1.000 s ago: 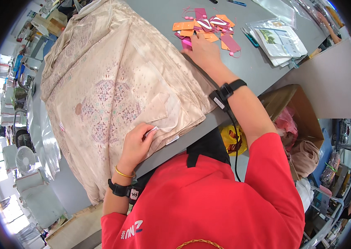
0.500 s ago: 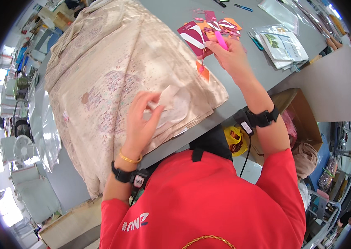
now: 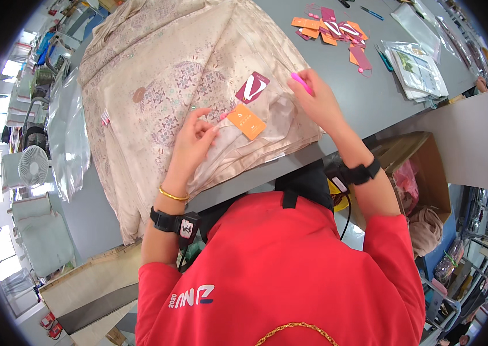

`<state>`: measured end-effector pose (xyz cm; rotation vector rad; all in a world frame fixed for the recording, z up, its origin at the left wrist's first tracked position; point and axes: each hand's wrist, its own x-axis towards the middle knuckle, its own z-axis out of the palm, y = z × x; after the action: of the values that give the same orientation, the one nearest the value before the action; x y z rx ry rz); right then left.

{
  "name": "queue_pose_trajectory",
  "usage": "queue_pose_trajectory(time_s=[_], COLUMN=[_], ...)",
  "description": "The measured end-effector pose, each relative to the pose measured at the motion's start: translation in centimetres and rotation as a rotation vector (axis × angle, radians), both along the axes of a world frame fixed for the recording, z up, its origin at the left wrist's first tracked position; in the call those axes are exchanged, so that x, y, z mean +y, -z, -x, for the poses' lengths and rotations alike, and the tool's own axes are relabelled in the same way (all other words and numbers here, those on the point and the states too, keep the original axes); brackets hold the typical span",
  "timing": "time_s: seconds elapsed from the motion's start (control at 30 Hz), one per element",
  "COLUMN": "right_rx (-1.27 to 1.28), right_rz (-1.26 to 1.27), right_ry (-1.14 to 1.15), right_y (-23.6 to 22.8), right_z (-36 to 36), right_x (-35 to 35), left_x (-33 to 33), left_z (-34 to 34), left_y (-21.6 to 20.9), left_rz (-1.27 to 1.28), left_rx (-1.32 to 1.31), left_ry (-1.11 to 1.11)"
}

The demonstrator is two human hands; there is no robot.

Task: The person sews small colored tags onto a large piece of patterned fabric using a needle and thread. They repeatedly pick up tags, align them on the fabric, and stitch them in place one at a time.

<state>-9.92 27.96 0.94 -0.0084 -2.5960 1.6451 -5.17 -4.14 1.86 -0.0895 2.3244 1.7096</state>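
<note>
A beige patterned fabric (image 3: 157, 81), folded in layers, lies on the grey table. My left hand (image 3: 191, 144) rests over its near part, fingers loosely curved and apart, holding nothing that I can see. Just right of its fingertips lies an orange hang tag (image 3: 247, 122) with a small pink fastener (image 3: 224, 116) at its edge. A maroon hang tag (image 3: 252, 87) with a white mark lies beyond it on the fabric. My right hand (image 3: 320, 102) is closed round a slim bright pink tool (image 3: 301, 83) above the fabric's right edge; its kind I cannot make out.
Several maroon and orange tags (image 3: 330, 29) lie in a pile at the far right of the table (image 3: 365, 109). Beside them are teal-handled scissors (image 3: 383, 59) and a stack of plastic-wrapped packets (image 3: 416, 72). A cardboard box (image 3: 428, 167) stands below the table's right end.
The maroon and orange tags, half a second ago hanging at my right hand, now lie on the fabric. My right hand keeps the pink tool. A small pale flap by my left hand is covered now.
</note>
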Motion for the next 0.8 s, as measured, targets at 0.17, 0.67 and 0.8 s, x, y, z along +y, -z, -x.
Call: queue_pose_trajectory(time_s=[0.17, 0.67, 0.8], right_rx=[-0.017, 0.217, 0.347], right_rz=[-0.066, -0.166, -0.398], right_ry=[-0.147, -0.288, -0.323], right_y=[-0.8, 0.6, 1.6], right_z=[-6.5, -9.3, -8.4], right_x=[2.3, 0.0, -1.6], left_x=[1.7, 7.4, 7.0], left_z=[-2.4, -3.9, -3.8], left_y=[-1.5, 0.6, 0.9], left_rz=[0.645, 0.435, 0.336], left_rx=[0.776, 0.654, 0.643], left_ry=[0.298, 0.465, 0.479])
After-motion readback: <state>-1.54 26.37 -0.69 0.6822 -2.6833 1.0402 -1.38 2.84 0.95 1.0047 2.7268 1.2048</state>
